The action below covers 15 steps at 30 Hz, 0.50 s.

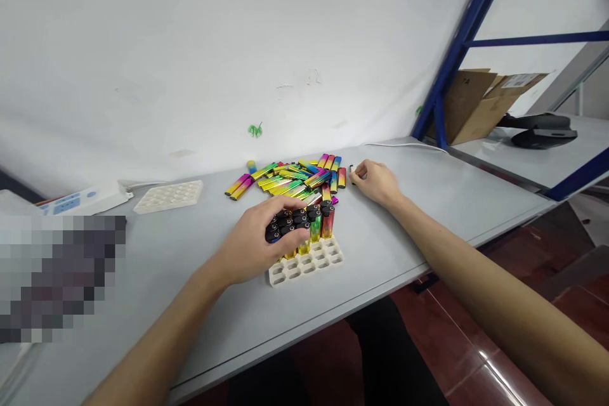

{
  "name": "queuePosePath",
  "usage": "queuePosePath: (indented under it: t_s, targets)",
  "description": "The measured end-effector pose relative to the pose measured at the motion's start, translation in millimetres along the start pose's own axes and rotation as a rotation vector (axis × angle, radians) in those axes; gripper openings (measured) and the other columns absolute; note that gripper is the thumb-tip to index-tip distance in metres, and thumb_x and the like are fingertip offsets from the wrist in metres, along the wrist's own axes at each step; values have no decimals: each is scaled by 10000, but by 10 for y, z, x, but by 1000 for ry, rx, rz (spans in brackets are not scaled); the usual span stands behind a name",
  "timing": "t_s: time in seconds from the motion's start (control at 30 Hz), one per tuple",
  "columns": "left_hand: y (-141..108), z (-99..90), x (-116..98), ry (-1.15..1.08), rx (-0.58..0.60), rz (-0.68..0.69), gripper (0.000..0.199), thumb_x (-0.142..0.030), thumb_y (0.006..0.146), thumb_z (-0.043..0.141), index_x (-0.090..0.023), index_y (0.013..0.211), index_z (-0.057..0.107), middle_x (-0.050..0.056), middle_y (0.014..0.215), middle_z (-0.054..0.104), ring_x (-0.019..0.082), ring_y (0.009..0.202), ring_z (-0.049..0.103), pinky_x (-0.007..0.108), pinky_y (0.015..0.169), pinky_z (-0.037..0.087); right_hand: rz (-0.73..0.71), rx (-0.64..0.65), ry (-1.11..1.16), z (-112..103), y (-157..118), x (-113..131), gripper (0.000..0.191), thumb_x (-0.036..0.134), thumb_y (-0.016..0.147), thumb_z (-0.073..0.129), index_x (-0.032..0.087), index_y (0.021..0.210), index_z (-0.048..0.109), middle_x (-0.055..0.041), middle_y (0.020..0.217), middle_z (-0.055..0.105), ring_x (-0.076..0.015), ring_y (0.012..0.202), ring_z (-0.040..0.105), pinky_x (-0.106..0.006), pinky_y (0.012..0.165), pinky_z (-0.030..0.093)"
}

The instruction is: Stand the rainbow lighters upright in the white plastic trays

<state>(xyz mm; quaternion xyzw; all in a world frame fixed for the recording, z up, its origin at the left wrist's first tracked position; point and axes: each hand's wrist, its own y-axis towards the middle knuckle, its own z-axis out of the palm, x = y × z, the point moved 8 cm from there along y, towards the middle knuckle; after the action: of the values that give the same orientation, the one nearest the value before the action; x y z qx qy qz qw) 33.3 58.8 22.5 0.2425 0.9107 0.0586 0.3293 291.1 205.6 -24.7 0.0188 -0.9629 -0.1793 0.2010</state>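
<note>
Lighters with black tops (328,219) stand upright in the back rows of a cream tray (307,264) with oval holes; its front holes show bare. My left hand (259,235) is curved around the left side of these lighters, thumb in front and fingers behind, touching some of them. Behind the tray lies a loose pile of shiny rainbow-coloured sleeves (285,181). Right of the pile, my right hand (375,181) rests low over the table, thumb and fingertips pinched at a small object with a dark tip (351,169), too small to name.
A second cream tray (169,196) lies at the back left, beside a white power strip (80,200). A blurred dark item (71,273) is at the far left. Blue metal posts (464,38) rise at the right, with a cardboard box (485,104) beyond them on another surface.
</note>
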Motion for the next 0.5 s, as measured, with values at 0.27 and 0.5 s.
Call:
queuePosePath:
  t_s: [0.27, 0.5]
  targets:
    - [-8, -1, 1, 159, -38, 36, 425, -547, 878, 565, -279, 1207, 578, 26, 1196, 680, 249, 1072, 639, 399, 933, 516, 62, 40, -21, 1, -53, -94, 310, 264, 796, 590, 145, 1073, 664, -163, 1123, 641, -262, 937, 617, -352, 784, 441]
    - [-9, 6, 27, 227, -49, 42, 447, -559, 876, 564, -272, 1220, 555, 44, 1206, 684, 258, 1077, 646, 407, 936, 514, 98, -32, 274, -113, -132, -50, 262, 296, 859, 518, 183, 1095, 522, -52, 783, 656, -217, 684, 571, -312, 640, 384]
